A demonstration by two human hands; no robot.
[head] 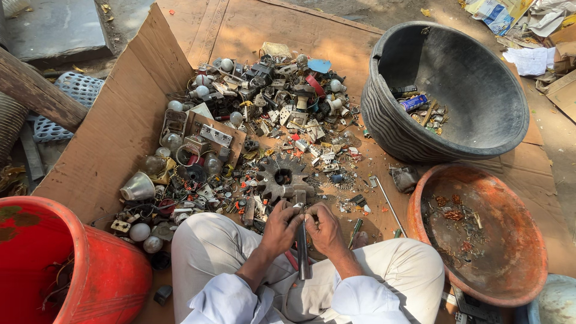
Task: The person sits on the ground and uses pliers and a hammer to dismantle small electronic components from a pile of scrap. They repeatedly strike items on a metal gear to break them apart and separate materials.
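A person sat cross-legged on flattened cardboard (126,120), seen from above, with both hands close together in front of the knees. The left hand (281,228) and the right hand (324,229) were each pinched on a small part (298,208) held between their fingertips; it was too small to identify. A hammer (302,240) stood between the hands, its dark handle running down toward the lap and its metal head up just below the small part; I could not tell whether either hand gripped it. Just beyond the hands lay a rusty gear (282,175), at the near edge of a scrap pile (252,120) of bulbs, switches, sockets and broken plastic spread over the cardboard. A thin metal rod (387,201) lay just right of the hands. Farther right sat a black tub (480,90) with a few batteries and bits inside, and nearer, a rusty orange pan (516,264) holding some coppery scraps. A red bucket (102,270) stood at the person's left, near the knee.
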